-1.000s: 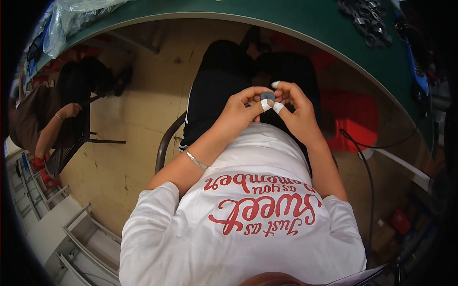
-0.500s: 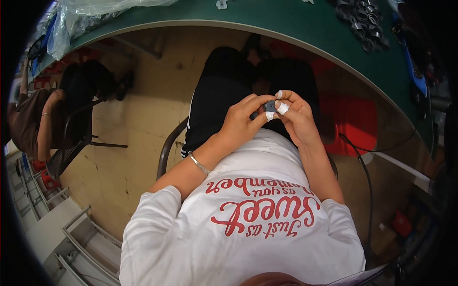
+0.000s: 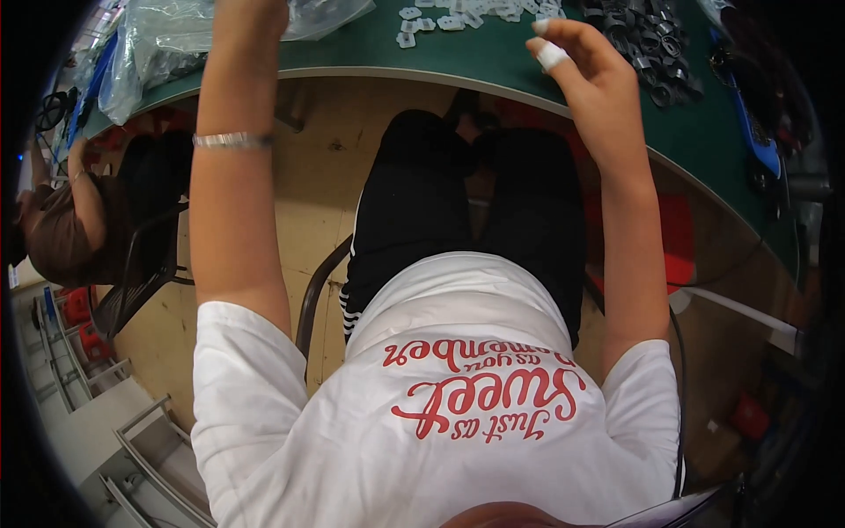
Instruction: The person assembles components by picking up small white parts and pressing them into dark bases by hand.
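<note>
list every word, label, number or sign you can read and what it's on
Shirt: red script lettering, upside down in the picture; I won't copy the wording.
White pieces: any marks too small to read.
Dark parts: nothing readable.
Bag: nothing readable.

Left hand (image 3: 255, 11) mostly beyond the top edge

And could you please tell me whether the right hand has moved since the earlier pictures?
Yes: judged against the green table, the right hand has moved forward, from above the lap to past the table's near edge.
</note>
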{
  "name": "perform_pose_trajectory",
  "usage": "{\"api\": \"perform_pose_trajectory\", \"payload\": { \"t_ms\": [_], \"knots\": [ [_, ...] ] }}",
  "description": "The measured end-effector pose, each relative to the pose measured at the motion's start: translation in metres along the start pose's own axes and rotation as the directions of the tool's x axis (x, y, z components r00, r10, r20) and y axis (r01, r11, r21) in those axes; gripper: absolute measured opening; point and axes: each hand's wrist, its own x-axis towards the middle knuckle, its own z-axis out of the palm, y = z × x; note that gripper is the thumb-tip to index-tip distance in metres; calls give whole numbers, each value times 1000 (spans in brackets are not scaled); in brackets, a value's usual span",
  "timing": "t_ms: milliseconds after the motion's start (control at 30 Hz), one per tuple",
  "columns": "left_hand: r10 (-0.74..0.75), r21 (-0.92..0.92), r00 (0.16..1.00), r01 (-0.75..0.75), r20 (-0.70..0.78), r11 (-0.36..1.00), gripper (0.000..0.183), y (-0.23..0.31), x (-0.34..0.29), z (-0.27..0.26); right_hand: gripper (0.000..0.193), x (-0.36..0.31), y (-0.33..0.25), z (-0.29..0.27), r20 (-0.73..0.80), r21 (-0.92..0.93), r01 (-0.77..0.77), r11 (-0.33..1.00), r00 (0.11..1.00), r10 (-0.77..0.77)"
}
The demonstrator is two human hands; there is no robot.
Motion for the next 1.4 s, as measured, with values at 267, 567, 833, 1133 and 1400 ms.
{"api": "perform_pose_trajectory", "payload": {
  "t_ms": [267, 567, 833, 1133, 1400],
  "knots": [
    [173, 585, 985, -154, 24, 797, 27, -75, -54, 24, 25, 41, 21, 48, 212, -546, 365, 754, 931, -297],
    [-411, -117, 875, 394, -255, 911, 22, -199, -148, 2, 17, 44, 13, 54, 268, -581, 358, 731, 932, -244],
    [-558, -193, 758, 524, -338, 829, 25, -216, -169, 2, 19, 48, 25, 50, 31, -467, 96, 879, 995, -92],
    [-539, -242, 772, 482, -337, 842, 17, -228, -178, 1, 20, 33, 30, 18, -89, -163, 28, 986, 995, -43],
    [-497, -232, 782, 440, -377, 867, 20, -230, -176, -7, 22, -74, -7, 14, 16, 134, -261, 956, 965, 262]
  ]
}}
